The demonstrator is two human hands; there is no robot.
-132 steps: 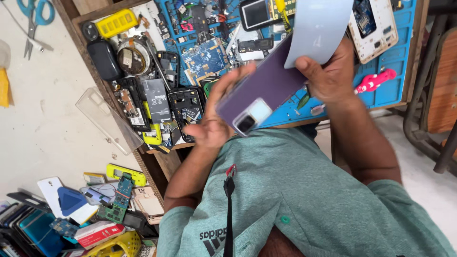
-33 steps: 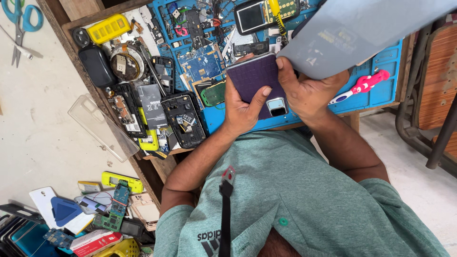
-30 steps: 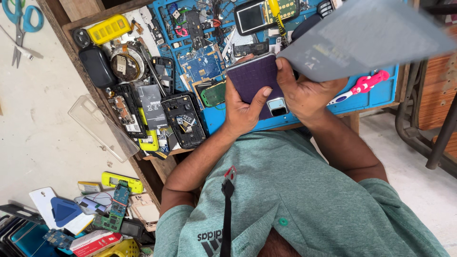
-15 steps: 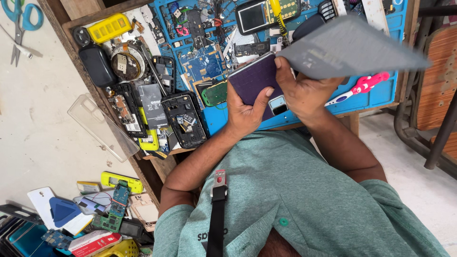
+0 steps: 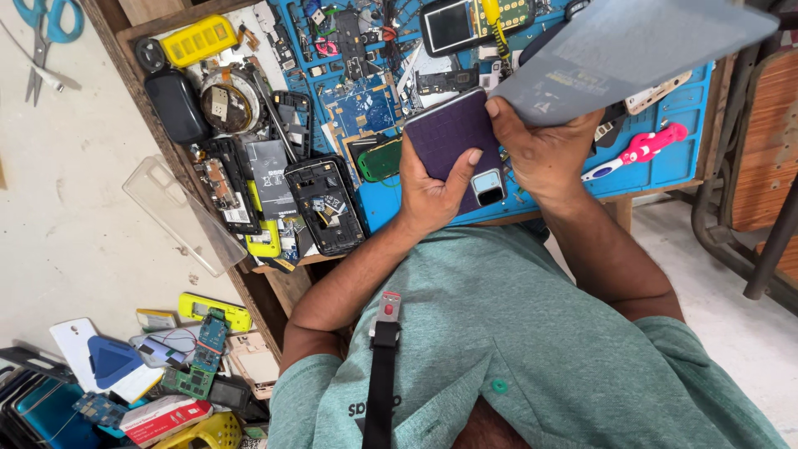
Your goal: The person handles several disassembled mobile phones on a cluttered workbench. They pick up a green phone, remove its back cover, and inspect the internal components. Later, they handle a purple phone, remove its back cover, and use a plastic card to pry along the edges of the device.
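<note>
A purple smartphone (image 5: 455, 137) lies back-up over the blue work mat (image 5: 673, 162), its camera block toward me. My left hand (image 5: 428, 193) grips the phone's near left side, thumb on its back. My right hand (image 5: 540, 154) pinches a large grey flexible sheet (image 5: 632, 46) between thumb and fingers, and the fingers also rest against the phone's right edge. The sheet fans out up and to the right, hiding part of the mat.
Circuit boards (image 5: 362, 104), a phone frame (image 5: 324, 204), a battery (image 5: 268, 162), a yellow case (image 5: 199, 40) and a pink-handled tool (image 5: 640, 150) crowd the bench. A clear phone cover (image 5: 179, 212) overhangs its left edge. Scissors (image 5: 46, 25) and loose phone parts (image 5: 195, 366) lie on the floor.
The phone came down from a raised tilt onto the mat. Over the last second the grey sheet swung higher and to the right while both hands stayed on the phone.
</note>
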